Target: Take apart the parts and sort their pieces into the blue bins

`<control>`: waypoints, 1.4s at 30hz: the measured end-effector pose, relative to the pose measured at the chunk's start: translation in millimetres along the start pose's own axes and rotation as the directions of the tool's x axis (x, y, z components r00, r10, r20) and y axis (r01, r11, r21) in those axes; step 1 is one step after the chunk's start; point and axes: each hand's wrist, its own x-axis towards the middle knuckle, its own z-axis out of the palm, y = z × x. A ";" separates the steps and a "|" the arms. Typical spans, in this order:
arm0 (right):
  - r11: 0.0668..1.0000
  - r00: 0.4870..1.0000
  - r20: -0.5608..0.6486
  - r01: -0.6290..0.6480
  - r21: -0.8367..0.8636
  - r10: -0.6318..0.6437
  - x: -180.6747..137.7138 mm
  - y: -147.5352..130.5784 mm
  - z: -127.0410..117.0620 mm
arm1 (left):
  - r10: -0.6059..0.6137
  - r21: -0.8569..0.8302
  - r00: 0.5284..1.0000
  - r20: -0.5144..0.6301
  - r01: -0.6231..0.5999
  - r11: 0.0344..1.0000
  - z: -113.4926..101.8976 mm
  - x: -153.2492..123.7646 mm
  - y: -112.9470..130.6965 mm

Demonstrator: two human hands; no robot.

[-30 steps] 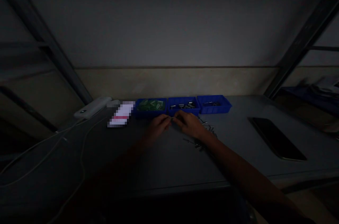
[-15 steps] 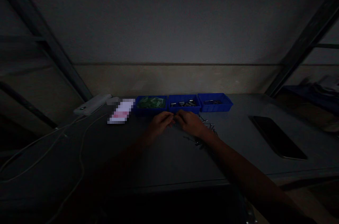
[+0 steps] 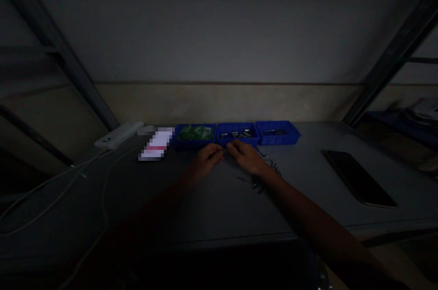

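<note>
My left hand [image 3: 208, 157] and my right hand [image 3: 243, 155] face each other over the table, just in front of the blue bins. The fingers of both are pinched around something small and thin between them, too dark to make out. Several small metal pins [image 3: 258, 185] lie loose beside and under my right wrist. Behind my hands, the middle blue bin [image 3: 239, 141] holds short metal cylinders. The left blue bin [image 3: 195, 145] contains green pieces, and the right blue bin [image 3: 282, 138] has a few thin metal parts.
A dark tablet or large phone [image 3: 359, 178] lies on the grey table [image 3: 212, 217] at the right. At the left are a lit phone [image 3: 157, 144] with a blurred screen, a white device [image 3: 119, 135] and loose white cables [image 3: 104, 189]. A wall stands behind the bins.
My hands have drawn slightly apart, so a small gap with a thin piece between the fingertips now shows. The bins and loose pins have stayed put.
</note>
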 end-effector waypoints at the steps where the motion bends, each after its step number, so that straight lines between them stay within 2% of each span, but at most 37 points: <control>1: 1.000 1.000 0.019 0.000 -0.004 0.000 0.3 0.3 0.1 | 0.004 -0.012 1.000 -0.003 -0.004 1.000 0.3 -0.4 0.9; 4: 0.999 0.998 0.067 0.014 -0.031 -0.012 0.7 2.0 1.4 | 0.023 -0.012 1.000 0.004 -0.023 1.000 0.8 -1.3 2.4; 6: 0.998 0.998 0.058 0.037 -0.042 -0.034 1.1 3.6 1.6 | 0.026 0.027 1.000 0.010 -0.027 0.999 1.7 -2.1 2.2; 10: 0.990 0.996 -0.070 0.048 -0.135 -0.058 4.3 9.4 -3.2 | 0.069 0.274 0.997 0.045 -0.079 0.959 8.2 -8.0 1.2; 13: 0.969 0.977 -0.212 -0.060 -0.241 0.008 7.9 14.8 -8.6 | 0.162 0.453 0.967 0.196 -0.236 0.860 17.8 -16.5 4.8; 17: 0.916 0.939 -0.322 -0.232 -0.328 0.122 11.5 20.4 -11.0 | 0.218 0.524 0.878 0.426 -0.435 0.732 31.4 -26.5 13.7; 19: 0.892 0.929 -0.332 -0.283 -0.353 0.164 12.4 21.9 -10.2 | 0.221 0.531 0.852 0.474 -0.477 0.701 35.7 -28.8 16.4; 21: 0.878 0.926 -0.330 -0.307 -0.367 0.185 12.9 22.8 -9.0 | 0.222 0.538 0.850 0.478 -0.483 0.691 37.0 -29.2 17.0; 26: 0.878 0.932 -0.307 -0.304 -0.371 0.193 12.8 24.8 -7.7 | 0.226 0.548 0.901 0.369 -0.408 0.730 27.1 -22.2 12.3; 31: 0.941 0.972 -0.223 -0.145 -0.307 0.077 10.7 21.3 -6.5 | 0.272 0.522 0.953 0.134 -0.301 0.798 10.1 -9.1 5.7; 34: 0.967 0.987 -0.159 -0.041 -0.252 0.000 6.6 13.2 -3.6 | 0.316 0.495 0.949 -0.010 -0.270 0.826 2.6 -3.5 1.3; 38: 0.980 0.997 0.009 0.076 -0.186 -0.076 1.8 4.4 2.0 | 0.382 0.476 0.918 -0.102 -0.293 0.829 -1.0 -1.3 -1.3; 42: 0.997 0.996 0.065 0.059 -0.042 -0.057 1.5 3.6 3.6 | 0.376 0.468 0.917 -0.135 -0.276 0.840 0.0 -2.2 2.1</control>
